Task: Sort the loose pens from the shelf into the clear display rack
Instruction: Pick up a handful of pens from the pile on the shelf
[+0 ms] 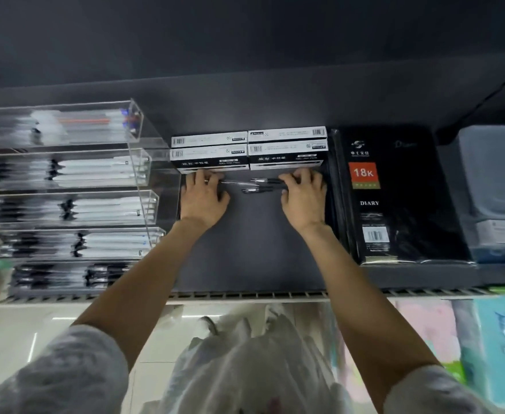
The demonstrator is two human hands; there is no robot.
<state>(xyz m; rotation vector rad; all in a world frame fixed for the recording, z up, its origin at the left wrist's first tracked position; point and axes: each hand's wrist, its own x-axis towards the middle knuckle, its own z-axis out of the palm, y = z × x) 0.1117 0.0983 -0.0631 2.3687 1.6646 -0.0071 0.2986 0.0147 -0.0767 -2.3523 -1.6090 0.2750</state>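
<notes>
Dark shelf [254, 258] in what looks like a stationery shop, matte black backing, pale floor below. Both arms are stretched way in toward the back, where 4 pen boxes [248, 150] sit stacked in 2 columns.

The loose pens [260, 186] lie on the shelf right in front of those boxes, between the 2 hands, long axis running left-right, parallel to the box fronts. I count maybe 3, but it's blurry so don't quote me.

Left hand [202, 198] has its fingers curled down over the left ends of the pens; right hand [303, 197] does the same on the right ends, with dark barrels running under its fingers. Can't tell whether either one has truly clamped onto a pen or is just raking them together.

The clear display rack [66, 186] stands left of the pens, just beside the left hand, its tiers already holding rows of pens. So the pens have to travel left, and the left hand is nearer. A black diary [394, 198] lies to the right.
</notes>
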